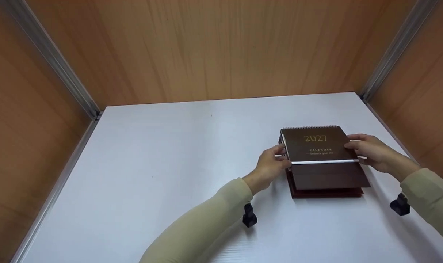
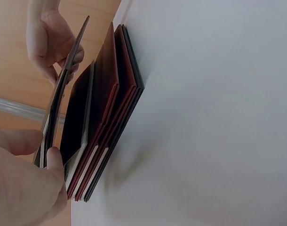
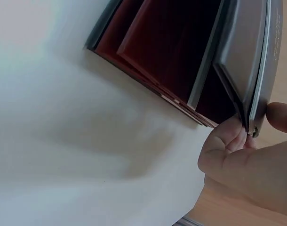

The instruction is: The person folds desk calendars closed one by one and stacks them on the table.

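A dark brown spiral-bound desk calendar (image 1: 316, 144), marked 2027 in gold, is held between both hands over a stack of dark and red books (image 1: 327, 194). My left hand (image 1: 270, 166) pinches its left edge, thumb and fingers on opposite faces. On the opposite edge, my right hand (image 1: 376, 151) grips it the same way. The left wrist view shows the calendar (image 2: 63, 84) raised at a slant off the stacked books (image 2: 106, 99), with a gap below. In the right wrist view, the calendar's base flap (image 3: 237, 52) hangs apart from its pages.
The stack lies on the right part of a white table (image 1: 152, 164). Wooden panels (image 1: 225, 47) rise behind and at both sides, with metal rails (image 1: 60, 65) at the corners. Small black devices (image 1: 249, 216) hang under both wrists.
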`<state>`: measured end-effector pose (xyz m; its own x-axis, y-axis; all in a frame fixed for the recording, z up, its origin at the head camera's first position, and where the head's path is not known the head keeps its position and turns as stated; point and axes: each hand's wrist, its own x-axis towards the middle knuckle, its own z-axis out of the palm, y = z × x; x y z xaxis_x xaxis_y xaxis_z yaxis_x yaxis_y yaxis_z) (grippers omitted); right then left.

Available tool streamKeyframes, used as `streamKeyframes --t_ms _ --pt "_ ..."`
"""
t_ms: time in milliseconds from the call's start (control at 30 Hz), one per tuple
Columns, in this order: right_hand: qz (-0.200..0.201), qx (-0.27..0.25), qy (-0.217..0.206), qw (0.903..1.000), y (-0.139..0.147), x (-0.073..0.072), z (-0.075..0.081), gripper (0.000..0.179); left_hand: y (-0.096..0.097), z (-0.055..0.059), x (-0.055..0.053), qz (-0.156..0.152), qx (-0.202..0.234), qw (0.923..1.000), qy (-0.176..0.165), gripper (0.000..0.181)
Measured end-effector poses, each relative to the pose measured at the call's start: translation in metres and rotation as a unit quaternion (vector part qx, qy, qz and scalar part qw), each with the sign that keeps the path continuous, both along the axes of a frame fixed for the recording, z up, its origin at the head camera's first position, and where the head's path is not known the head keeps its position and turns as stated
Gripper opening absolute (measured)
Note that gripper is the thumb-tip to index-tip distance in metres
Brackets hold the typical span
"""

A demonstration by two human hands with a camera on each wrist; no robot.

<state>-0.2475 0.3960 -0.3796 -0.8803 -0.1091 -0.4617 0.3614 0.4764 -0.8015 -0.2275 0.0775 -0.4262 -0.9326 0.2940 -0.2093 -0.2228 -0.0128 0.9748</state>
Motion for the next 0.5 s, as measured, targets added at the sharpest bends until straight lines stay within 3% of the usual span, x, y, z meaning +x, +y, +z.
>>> streamKeyframes --t_ms 500 --pt "-0.004 0.015 -0.002 0.9999 -0.001 0.000 -0.011 0.074 0.000 -0.005 0.003 -0.020 -0.031 0.9993 0.001 0.070"
